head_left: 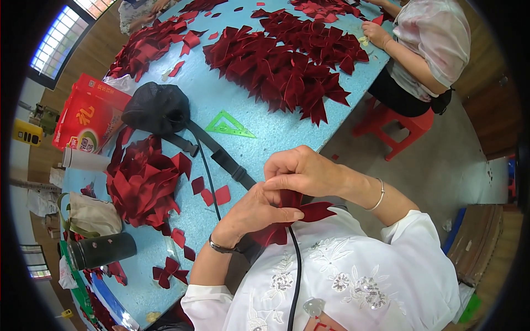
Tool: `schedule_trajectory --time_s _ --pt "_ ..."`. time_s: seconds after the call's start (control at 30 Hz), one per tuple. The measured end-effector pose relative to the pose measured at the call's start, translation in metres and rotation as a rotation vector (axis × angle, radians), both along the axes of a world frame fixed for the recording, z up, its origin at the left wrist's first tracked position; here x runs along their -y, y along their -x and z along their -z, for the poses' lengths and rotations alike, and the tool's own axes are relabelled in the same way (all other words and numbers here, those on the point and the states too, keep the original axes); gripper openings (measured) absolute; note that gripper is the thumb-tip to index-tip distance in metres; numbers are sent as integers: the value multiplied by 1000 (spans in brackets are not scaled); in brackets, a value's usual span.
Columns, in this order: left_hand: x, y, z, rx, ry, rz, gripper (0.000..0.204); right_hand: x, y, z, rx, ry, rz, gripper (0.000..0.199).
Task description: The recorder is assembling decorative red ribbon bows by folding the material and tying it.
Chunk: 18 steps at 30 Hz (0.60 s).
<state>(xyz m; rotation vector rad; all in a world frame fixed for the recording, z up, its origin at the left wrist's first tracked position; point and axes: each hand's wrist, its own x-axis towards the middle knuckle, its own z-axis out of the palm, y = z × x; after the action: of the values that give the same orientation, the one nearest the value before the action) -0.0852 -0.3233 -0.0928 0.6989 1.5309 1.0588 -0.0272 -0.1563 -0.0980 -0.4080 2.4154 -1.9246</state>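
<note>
Pinching a dark red ribbon piece (298, 212) between both hands, the person holds it in the air just in front of the chest, off the light blue table (265, 132). The left hand (251, 212) has its grip closed on the lower folds, thumb laid across the fabric; the right hand (303, 171) is curled tight over the top, fingers pressing down. The ribbon looks velvety, folded into loops, with pointed tails sticking out right and below. My guess is the folds could spring apart if either grip loosens, since only fingertip pressure keeps them stacked. A black cable (295, 276) hanging just under the hands could snag a tail. Farther off lie a black strap (221, 157), a green set square (229, 126), and a heap of red bows (287, 66).
</note>
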Motion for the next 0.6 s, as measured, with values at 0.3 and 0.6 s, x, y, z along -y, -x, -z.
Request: schedule_trajectory --time_s 0.3,0.6 --pt "-3 1 -16 59 44 -111 14 -21 -9 8 315 225 71 15" --pt "2 -2 1 -19 -44 -187 23 -18 -11 9 161 186 17 17"
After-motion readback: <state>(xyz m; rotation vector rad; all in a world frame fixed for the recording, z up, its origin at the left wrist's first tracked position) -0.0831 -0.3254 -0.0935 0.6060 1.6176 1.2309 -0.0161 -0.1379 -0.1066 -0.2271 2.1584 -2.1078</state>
